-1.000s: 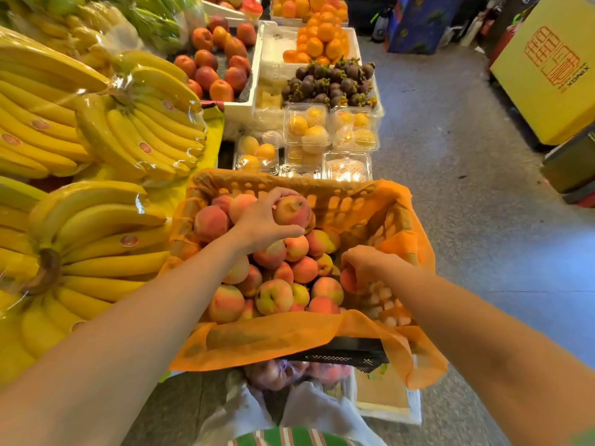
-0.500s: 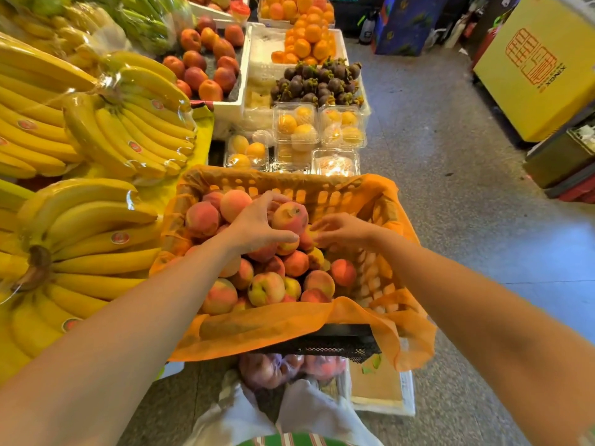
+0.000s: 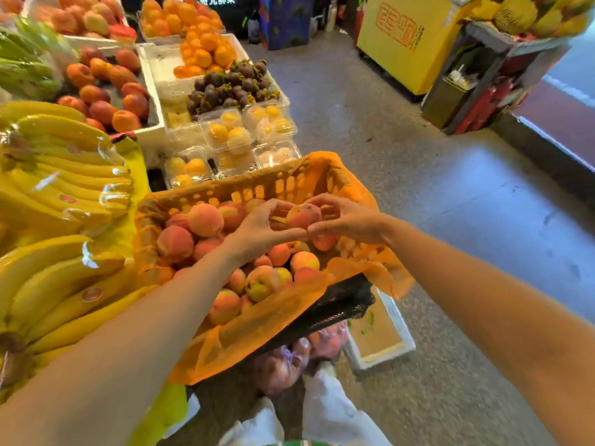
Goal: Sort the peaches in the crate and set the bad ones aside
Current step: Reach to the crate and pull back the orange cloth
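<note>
**Fruit stall: two hands on one peach**

Grey floor (image 3: 418, 194) runs past a stall heaped with fruit. Bananas (image 3: 64, 162) in clear wrap lie on the left, with oranges (image 3: 201, 49), dark mangosteens (image 3: 231, 82) and clear boxes (image 3: 231, 132) of yellow fruit further back. At the near end sits the crate (image 3: 257, 185), lined with orange netting that spills over its rim. Peaches (image 3: 206, 220) are piled inside, thickest along its left and near sides.

Both arms reach in from the near side. One peach (image 3: 302, 216) is held just above the pile, toward the far right of the crate, between the two hands. The left hand (image 3: 257, 231) cups it from the left, fingers curled over the top and thumb stretched underneath. The right hand (image 3: 349, 220) grips it from the other side in the same way. The two thumb tips meet, or very nearly, below the fruit.

Under the crate hangs a clear bag (image 3: 289, 360) with more peaches in it, too blurred to count.
</note>
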Demonstrator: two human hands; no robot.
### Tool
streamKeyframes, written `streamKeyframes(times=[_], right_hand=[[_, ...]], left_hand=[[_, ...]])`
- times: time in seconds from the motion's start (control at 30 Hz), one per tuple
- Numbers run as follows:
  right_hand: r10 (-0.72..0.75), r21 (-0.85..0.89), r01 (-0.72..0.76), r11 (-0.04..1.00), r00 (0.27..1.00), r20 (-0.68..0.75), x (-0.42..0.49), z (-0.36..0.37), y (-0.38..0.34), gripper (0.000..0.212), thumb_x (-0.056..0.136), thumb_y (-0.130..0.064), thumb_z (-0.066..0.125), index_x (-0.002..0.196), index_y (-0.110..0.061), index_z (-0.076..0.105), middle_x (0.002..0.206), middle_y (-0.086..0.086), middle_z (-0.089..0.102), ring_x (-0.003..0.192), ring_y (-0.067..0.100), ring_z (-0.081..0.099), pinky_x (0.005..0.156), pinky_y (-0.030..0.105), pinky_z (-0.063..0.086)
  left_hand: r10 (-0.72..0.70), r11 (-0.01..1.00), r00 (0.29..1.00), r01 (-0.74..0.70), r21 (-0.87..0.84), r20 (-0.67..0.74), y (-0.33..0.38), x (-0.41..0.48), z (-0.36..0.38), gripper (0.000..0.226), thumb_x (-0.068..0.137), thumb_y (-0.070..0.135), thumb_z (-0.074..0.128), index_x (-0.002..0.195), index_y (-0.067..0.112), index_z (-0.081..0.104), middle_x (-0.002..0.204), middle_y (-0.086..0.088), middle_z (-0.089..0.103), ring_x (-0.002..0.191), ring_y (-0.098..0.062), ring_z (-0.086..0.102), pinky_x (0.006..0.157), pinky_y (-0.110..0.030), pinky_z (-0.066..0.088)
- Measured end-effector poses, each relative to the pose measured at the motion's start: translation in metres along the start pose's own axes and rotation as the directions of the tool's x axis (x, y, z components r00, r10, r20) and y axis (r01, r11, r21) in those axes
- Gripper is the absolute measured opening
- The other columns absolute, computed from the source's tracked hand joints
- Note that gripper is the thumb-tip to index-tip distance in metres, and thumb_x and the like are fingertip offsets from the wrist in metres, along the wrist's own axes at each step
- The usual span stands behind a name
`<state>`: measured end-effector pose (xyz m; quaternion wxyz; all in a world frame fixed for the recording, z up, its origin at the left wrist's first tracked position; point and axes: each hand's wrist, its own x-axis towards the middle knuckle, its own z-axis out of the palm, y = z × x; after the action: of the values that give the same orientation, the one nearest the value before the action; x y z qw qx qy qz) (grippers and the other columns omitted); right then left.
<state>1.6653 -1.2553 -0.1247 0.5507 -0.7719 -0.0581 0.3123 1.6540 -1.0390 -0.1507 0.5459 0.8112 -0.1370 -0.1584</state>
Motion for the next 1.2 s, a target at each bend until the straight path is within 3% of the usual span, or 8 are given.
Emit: streamKeyframes(times=[0.1, 0.23, 0.33, 0.43, 0.67, 0.77, 0.93, 1.2], right_hand=[[-0.014, 0.028, 0.018, 0.999, 0.988, -0.154, -0.033, -0.014, 0.012, 0.047, 0.084, -0.023, 0.073, 0.126, -0.017, 0.054, 0.121, 0.006, 0.061, 0.110, 0.019, 0.062, 0.091, 0.033, 0.056], [-0.035, 0.155, 0.095, 0.983, 0.936, -0.351, -0.084, -0.041, 0.034, 0.042, 0.076, -0.029, 0.079, 0.108, -0.017, 0.055, 0.099, 0.005, 0.064, 0.078, 0.011, 0.066, 0.066, 0.023, 0.054], [-0.014, 0.243, 0.153, 0.958, 0.871, -0.491, -0.121, -0.069, 0.060, 0.054, 0.070, -0.030, 0.077, 0.114, -0.012, 0.054, 0.096, 0.009, 0.063, 0.064, 0.014, 0.061, 0.058, 0.024, 0.049], [0.002, 0.270, 0.182, 0.945, 0.825, -0.565, -0.154, -0.100, 0.093, 0.054, 0.071, -0.027, 0.075, 0.118, -0.006, 0.057, 0.086, 0.008, 0.062, 0.060, 0.013, 0.056, 0.054, 0.022, 0.045], [0.093, 0.291, 0.065, 0.954, 0.863, -0.496, -0.198, -0.182, 0.176, 0.043, 0.077, -0.024, 0.079, 0.110, -0.013, 0.055, 0.098, 0.013, 0.059, 0.060, 0.013, 0.061, 0.054, 0.021, 0.049], [0.131, 0.252, -0.018, 0.968, 0.888, -0.440, -0.207, -0.204, 0.207, 0.042, 0.080, -0.022, 0.076, 0.114, -0.011, 0.054, 0.104, 0.012, 0.059, 0.065, 0.014, 0.063, 0.058, 0.022, 0.052], [0.209, 0.147, -0.165, 0.975, 0.903, -0.376, -0.200, -0.226, 0.271, 0.052, 0.077, -0.035, 0.079, 0.116, -0.010, 0.055, 0.104, 0.009, 0.063, 0.079, 0.015, 0.065, 0.068, 0.027, 0.054], [0.382, 0.133, -0.360, 0.924, 0.835, -0.395, -0.128, -0.211, 0.471, 0.054, 0.068, -0.045, 0.083, 0.107, -0.019, 0.057, 0.099, -0.004, 0.061, 0.085, 0.008, 0.058, 0.067, 0.019, 0.044]], left_hand=[[0.108, 0.994, 0.993, -0.106, -0.037, 0.046, 0.020, 0.007, 0.026, 0.052, 0.078, 0.045, 0.074, 0.122, 0.020, 0.061, 0.114, 0.004, 0.066, 0.106, -0.008, 0.063, 0.089, -0.025, 0.052], [0.179, 0.984, 0.984, -0.178, -0.022, 0.020, 0.048, 0.017, 0.085, 0.038, 0.090, 0.038, 0.062, 0.121, 0.014, 0.061, 0.112, -0.002, 0.067, 0.099, -0.005, 0.063, 0.086, -0.020, 0.049], [0.213, 0.960, 0.977, -0.210, 0.187, 0.000, 0.061, 0.029, 0.131, 0.060, 0.082, 0.060, 0.047, 0.118, 0.014, 0.061, 0.112, -0.003, 0.063, 0.106, -0.017, 0.058, 0.091, -0.035, 0.046], [0.109, 0.810, 0.989, -0.146, 0.567, 0.098, 0.070, 0.042, 0.175, 0.078, 0.072, 0.069, 0.044, 0.129, 0.017, 0.054, 0.134, -0.007, 0.050, 0.126, -0.026, 0.043, 0.100, -0.043, 0.040], [-0.213, 0.302, 0.976, 0.111, 0.947, -0.046, 0.082, 0.051, 0.281, 0.038, 0.082, 0.048, 0.050, 0.112, 0.028, 0.062, 0.130, -0.009, 0.047, 0.129, -0.033, 0.028, 0.107, -0.064, 0.016], [-0.132, 0.377, 0.988, 0.121, 0.918, -0.077, 0.077, 0.059, 0.320, 0.030, 0.080, 0.043, 0.053, 0.102, 0.027, 0.064, 0.127, -0.008, 0.048, 0.137, -0.035, 0.021, 0.111, -0.061, 0.001], [-0.135, 0.728, 0.987, 0.035, 0.685, 0.093, 0.053, 0.075, 0.376, 0.027, 0.084, 0.035, 0.055, 0.104, 0.021, 0.066, 0.103, -0.002, 0.061, 0.099, -0.026, 0.059, 0.078, -0.037, 0.047], [-0.464, 0.727, 0.876, 0.291, 0.622, 0.133, -0.132, 0.133, 0.474, 0.040, 0.086, 0.020, 0.054, 0.125, 0.015, 0.059, 0.126, -0.012, 0.059, 0.115, -0.031, 0.055, 0.092, -0.036, 0.045]])
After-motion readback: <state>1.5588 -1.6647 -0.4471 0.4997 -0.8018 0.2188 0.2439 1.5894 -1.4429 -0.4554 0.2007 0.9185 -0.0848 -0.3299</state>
